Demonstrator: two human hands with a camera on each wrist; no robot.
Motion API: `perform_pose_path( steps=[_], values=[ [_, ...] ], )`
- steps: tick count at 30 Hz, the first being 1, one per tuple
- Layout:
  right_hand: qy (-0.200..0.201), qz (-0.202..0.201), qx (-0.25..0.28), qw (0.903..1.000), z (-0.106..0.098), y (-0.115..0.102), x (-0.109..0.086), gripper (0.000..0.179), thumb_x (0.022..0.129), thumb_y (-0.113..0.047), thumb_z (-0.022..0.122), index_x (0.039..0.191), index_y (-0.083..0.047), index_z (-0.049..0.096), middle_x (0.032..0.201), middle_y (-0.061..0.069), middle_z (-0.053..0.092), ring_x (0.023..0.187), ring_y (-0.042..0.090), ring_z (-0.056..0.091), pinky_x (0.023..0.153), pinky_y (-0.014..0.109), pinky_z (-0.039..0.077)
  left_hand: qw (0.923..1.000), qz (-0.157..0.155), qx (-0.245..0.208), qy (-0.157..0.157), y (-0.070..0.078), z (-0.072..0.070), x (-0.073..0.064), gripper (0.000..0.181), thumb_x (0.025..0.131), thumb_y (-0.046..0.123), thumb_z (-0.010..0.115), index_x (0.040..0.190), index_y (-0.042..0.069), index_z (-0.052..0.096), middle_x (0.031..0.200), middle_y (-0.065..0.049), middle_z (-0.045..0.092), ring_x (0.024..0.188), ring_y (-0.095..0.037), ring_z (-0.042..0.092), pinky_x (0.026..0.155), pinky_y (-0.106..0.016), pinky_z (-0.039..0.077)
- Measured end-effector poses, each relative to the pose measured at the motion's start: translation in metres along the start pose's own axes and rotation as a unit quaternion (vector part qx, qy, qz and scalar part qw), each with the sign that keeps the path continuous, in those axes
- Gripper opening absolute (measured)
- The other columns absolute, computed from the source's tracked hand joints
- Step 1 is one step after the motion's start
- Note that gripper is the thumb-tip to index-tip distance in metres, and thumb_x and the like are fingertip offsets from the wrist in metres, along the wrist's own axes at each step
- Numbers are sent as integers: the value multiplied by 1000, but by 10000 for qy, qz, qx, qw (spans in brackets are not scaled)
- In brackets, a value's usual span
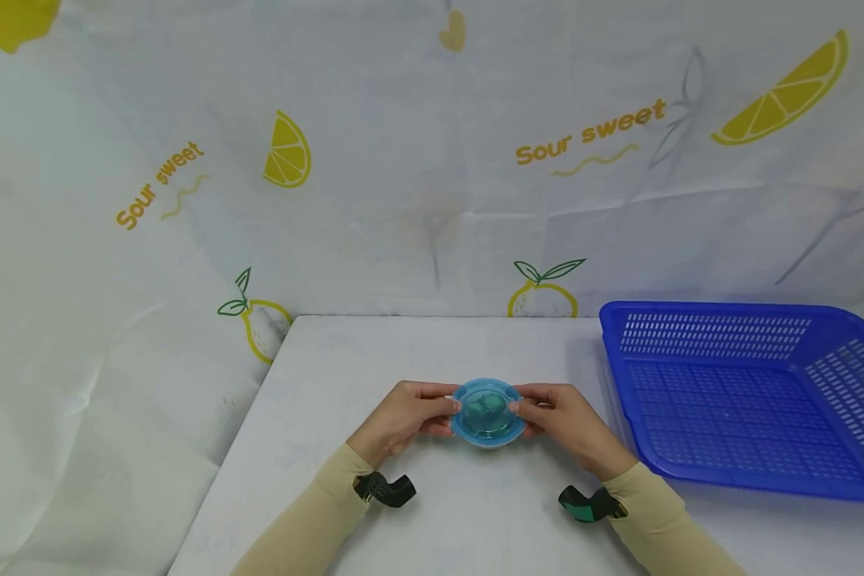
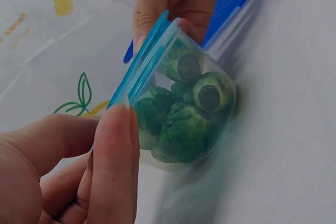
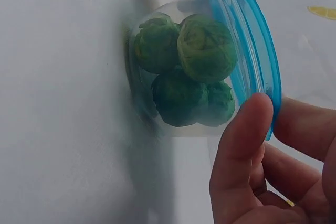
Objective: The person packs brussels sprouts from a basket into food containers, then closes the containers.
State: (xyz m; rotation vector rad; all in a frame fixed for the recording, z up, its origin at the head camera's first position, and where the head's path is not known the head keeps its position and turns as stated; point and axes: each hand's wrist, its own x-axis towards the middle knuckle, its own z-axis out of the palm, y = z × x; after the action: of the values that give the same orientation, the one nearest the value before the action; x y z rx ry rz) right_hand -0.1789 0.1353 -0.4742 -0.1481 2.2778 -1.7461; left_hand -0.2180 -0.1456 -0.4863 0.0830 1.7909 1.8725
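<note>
A small clear plastic bowl (image 3: 191,4) with a round blue lid (image 1: 486,436) on its rim is between both hands. Several green Brussels sprouts (image 2: 184,132) lie inside, visible through the wall. My left hand (image 1: 412,412) pinches the lid and rim on the left side, thumb on the lid and fingers below. From the right, my right hand (image 1: 569,420) grips the opposite edge the same way. The bowl's base is close to the white table; whether it touches I cannot tell. Whether the lid is fully pressed down is also unclear.
A large blue plastic basket (image 1: 698,472) with perforated walls stands on the right of the white table (image 1: 346,352), beside the right forearm. Behind and to the left hangs a white cloth (image 1: 374,184) with lemon prints. Dark wrist devices (image 1: 392,490) sit on both sleeves.
</note>
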Motion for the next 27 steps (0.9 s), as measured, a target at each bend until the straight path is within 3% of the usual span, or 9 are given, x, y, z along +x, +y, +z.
perform_pose_path(
  steps=[6, 27],
  values=[
    [312, 0, -403, 9987, 3, 2, 0, 45, 104, -15, 73, 142, 7, 65, 94, 9, 70, 75, 18, 68, 71, 30, 61, 9999, 79, 80, -26, 0, -1, 2, 42, 95, 7, 81, 136, 1, 74, 91, -7, 76, 71, -10, 73, 69, -24, 67],
    [412, 40, -585, 9974, 11, -3, 1, 45, 106, -16, 69, 143, 9, 63, 97, 9, 72, 77, 17, 67, 69, 32, 62, 9997, 20, 244, -88, -2, -8, 4, 44, 99, 11, 80, 141, 1, 70, 92, -3, 74, 74, -9, 73, 72, -26, 68]
  ],
)
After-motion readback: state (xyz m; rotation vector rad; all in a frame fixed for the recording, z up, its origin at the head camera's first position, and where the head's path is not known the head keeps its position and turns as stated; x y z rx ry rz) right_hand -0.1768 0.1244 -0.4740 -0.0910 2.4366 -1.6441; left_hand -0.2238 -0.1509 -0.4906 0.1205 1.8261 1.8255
